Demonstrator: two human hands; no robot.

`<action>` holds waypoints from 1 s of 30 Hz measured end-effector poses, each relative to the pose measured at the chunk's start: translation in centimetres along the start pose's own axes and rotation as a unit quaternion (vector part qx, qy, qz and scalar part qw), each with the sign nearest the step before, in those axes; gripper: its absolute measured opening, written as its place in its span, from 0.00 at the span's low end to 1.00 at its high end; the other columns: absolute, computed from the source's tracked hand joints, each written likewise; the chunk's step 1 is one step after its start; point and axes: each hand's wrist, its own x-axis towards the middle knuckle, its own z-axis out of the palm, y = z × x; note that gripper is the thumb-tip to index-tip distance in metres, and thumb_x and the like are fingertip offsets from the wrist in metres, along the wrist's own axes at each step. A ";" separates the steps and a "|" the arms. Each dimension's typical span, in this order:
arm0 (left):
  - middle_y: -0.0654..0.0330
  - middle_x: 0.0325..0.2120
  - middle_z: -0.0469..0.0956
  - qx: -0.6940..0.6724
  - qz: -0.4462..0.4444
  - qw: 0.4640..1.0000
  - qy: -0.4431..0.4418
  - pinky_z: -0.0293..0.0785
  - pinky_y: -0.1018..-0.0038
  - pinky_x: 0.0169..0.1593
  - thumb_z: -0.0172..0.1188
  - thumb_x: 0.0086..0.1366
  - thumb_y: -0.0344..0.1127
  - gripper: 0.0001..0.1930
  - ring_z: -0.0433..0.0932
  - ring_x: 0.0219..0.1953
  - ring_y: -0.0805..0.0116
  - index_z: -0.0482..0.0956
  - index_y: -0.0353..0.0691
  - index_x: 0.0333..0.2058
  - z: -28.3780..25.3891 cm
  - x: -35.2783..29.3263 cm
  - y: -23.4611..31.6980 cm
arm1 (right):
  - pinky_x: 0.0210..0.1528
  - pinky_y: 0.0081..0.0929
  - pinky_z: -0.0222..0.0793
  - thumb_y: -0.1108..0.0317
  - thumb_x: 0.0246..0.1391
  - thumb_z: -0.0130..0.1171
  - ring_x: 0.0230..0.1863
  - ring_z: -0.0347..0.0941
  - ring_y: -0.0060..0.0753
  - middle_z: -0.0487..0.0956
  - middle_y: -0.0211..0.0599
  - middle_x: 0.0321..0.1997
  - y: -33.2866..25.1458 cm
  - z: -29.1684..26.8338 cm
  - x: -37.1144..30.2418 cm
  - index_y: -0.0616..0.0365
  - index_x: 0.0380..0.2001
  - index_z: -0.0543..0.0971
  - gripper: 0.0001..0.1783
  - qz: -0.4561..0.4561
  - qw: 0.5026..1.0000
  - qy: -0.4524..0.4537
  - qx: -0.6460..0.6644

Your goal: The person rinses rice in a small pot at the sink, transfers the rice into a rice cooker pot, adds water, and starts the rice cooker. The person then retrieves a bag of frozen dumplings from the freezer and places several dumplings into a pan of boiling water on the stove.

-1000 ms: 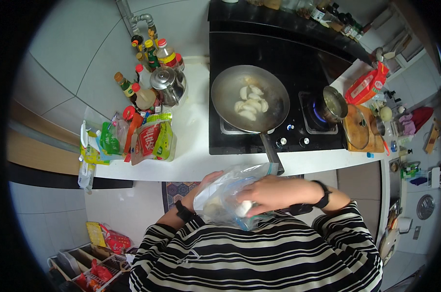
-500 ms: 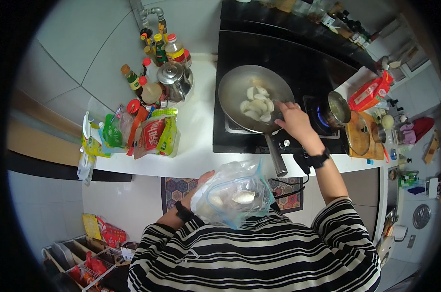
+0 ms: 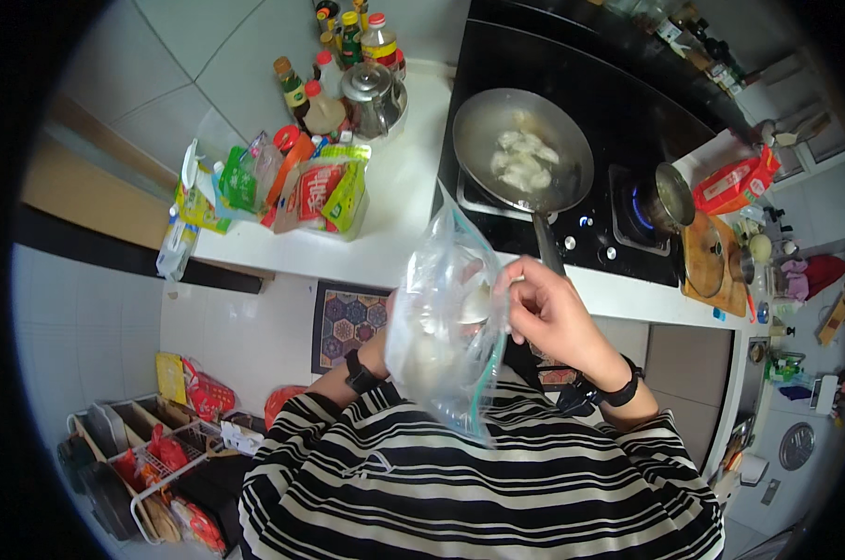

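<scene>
A clear zip bag (image 3: pixel 422 345) with a few white dumplings (image 3: pixel 475 304) inside hangs in front of my striped top. My left hand (image 3: pixel 378 349) grips it from the left side, its fingers mostly hidden behind the plastic. At the bag's right edge, my right hand (image 3: pixel 545 306) is curled, thumb and fingers pinching the plastic by the opening. Beyond it, a grey frying pan (image 3: pixel 572 154) sits on the left burner with several dumplings (image 3: pixel 523 161) clustered in its middle. The pan's handle (image 3: pixel 547 245) points toward me, partly behind my right hand.
A small pot (image 3: pixel 672 198) stands over a lit blue flame on the black hob (image 3: pixel 516 61). Right of it lie a red packet (image 3: pixel 738 181) and a cutting board (image 3: pixel 732 285) with a glass lid. Bottles, a metal kettle (image 3: pixel 374 101) and food packets (image 3: pixel 320 191) crowd the left counter.
My right hand has moved from the pan back to the bag's edge. The bag is lifted and turned more upright. The view has shifted, and the pan's dumplings look more bunched together.
</scene>
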 end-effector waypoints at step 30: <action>0.53 0.51 0.63 0.011 0.084 0.995 0.050 0.61 0.64 0.54 0.37 0.60 0.59 0.33 0.65 0.51 0.59 0.56 0.40 0.55 3.8 -20.3 -3.4 | 0.36 0.22 0.62 0.74 0.49 0.46 0.23 0.67 0.23 0.74 0.33 0.22 -9.0 14.9 -8.9 0.64 0.48 0.66 0.19 -0.208 0.976 0.003 -0.060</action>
